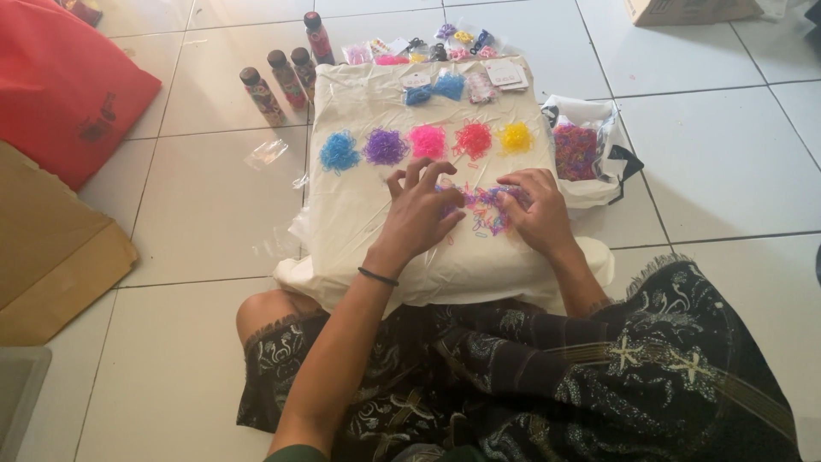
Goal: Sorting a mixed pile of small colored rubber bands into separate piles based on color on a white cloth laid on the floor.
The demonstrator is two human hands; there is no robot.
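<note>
A cream cloth-covered cushion (359, 205) lies on the floor before my knees. On it sit small heaps of tiny rubber bands in a row: blue (339, 151), purple (386, 147), pink (428, 141), red (473, 139) and yellow (516, 137). Below them lies a mixed-colour heap (484, 210). My left hand (419, 214) rests on the heap's left side with fingers spread and curled. My right hand (534, 210) presses its fingertips into the heap's right side. Whether either hand pinches a band is hidden.
A white bag (590, 111) full of mixed bands stands right of the cushion. Several small bottles (286, 77) stand at the upper left, packets of bands (445, 47) lie beyond the cushion. A red cloth (60, 85) and cardboard (51, 248) lie left.
</note>
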